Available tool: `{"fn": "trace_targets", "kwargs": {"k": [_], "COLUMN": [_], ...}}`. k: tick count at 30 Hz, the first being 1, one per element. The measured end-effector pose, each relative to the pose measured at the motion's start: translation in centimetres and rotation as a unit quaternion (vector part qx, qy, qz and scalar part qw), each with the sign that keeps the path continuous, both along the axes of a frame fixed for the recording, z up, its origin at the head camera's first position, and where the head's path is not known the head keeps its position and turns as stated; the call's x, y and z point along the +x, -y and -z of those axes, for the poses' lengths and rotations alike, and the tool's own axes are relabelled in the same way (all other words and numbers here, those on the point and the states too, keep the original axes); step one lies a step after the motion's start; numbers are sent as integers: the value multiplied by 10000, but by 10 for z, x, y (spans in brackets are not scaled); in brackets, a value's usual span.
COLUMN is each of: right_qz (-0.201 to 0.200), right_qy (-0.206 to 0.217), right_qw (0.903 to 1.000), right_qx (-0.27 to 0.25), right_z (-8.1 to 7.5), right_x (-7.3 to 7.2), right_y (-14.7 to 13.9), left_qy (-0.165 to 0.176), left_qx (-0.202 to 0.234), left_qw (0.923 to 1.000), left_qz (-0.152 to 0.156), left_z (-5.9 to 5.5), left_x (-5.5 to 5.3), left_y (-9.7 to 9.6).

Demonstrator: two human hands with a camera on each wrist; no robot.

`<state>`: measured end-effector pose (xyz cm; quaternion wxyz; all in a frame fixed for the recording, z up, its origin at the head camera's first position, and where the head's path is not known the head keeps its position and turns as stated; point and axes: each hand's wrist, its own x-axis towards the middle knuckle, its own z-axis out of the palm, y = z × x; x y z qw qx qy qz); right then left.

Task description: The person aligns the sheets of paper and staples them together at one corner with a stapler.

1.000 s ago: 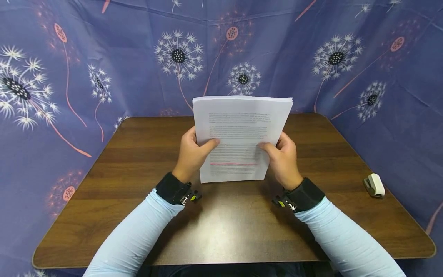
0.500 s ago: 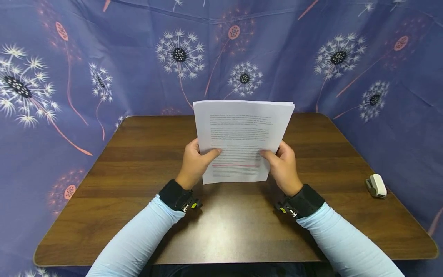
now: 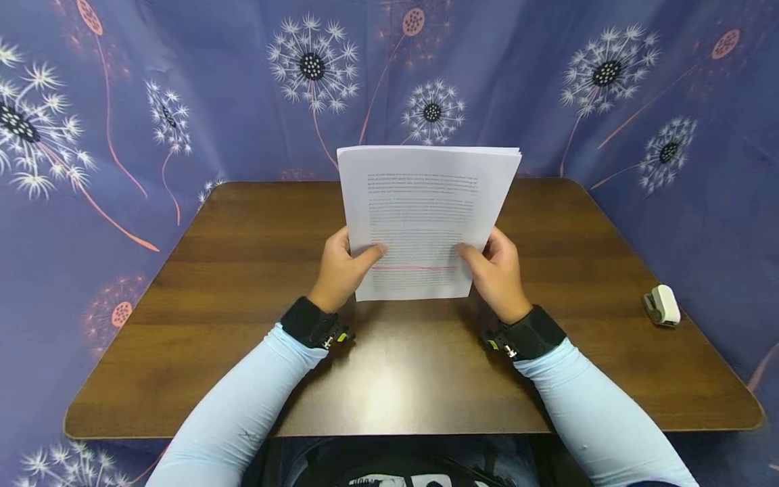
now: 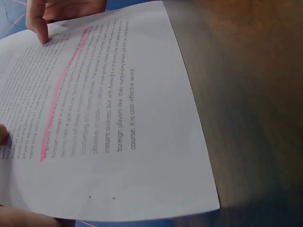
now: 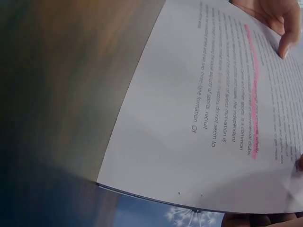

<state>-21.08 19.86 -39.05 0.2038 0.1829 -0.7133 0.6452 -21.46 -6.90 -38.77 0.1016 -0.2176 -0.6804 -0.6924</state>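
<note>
A stack of printed paper sheets [image 3: 420, 210] is held up, tilted, above the table by both hands. My left hand [image 3: 342, 269] grips its left edge, thumb across the front page and fingers behind. On the opposite edge my right hand [image 3: 498, 276] grips it the same way. Lines of text and one pink highlighted line show on the front page. In the left wrist view the page [image 4: 165, 118] shows its pink stripe and lower text close up. The right wrist view shows the page [image 5: 151, 94] with two small dark marks near one edge.
A small white and dark stapler-like object [image 3: 662, 306] lies near the right edge of the brown wooden table [image 3: 243, 379]. Behind the table hangs a blue cloth [image 3: 231, 88] with dandelion prints. Black straps with small devices circle both wrists.
The hands lowered the sheets slightly between the first two frames and still grip both edges. The head view has since tilted down, so the whole scene sits higher.
</note>
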Motion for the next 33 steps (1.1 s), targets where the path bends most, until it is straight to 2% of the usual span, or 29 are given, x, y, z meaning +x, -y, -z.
{"fn": "trace_targets", "kwargs": {"k": [3, 5, 10, 15, 19, 25, 29, 33], "right_qz": [25, 2, -157, -173, -211, -442, -393, -322], "right_qy": [0, 111, 555, 1243, 1855, 2515, 2654, 2750], "right_qw": [10000, 9999, 9979, 9896, 9730, 9347, 9169, 9057], "right_qx": [28, 56, 286, 702, 1357, 2473, 2954, 3209], "right_z": [-4, -5, -1, 3, 8, 18, 20, 21], "right_x": [-7, -9, -6, -8, -12, -17, -19, -20], "right_y": [0, -1, -5, -12, -16, -15, -14, -16], "left_qy": [-54, 66, 746, 1360, 1842, 2516, 2703, 2662], "left_qx": [-25, -42, -140, -583, -1231, -2124, -2529, -2862], "left_qw": [10000, 9999, 9971, 9887, 9751, 9439, 9288, 9203], "left_qz": [-51, -71, 77, 221, 95, 247, 183, 156], "left_z": [-5, -6, -1, 3, 9, 28, 36, 37], "left_x": [-6, -8, -9, -11, -14, -24, -28, -27], "left_y": [2, 4, 10, 18, 23, 30, 33, 33]}}
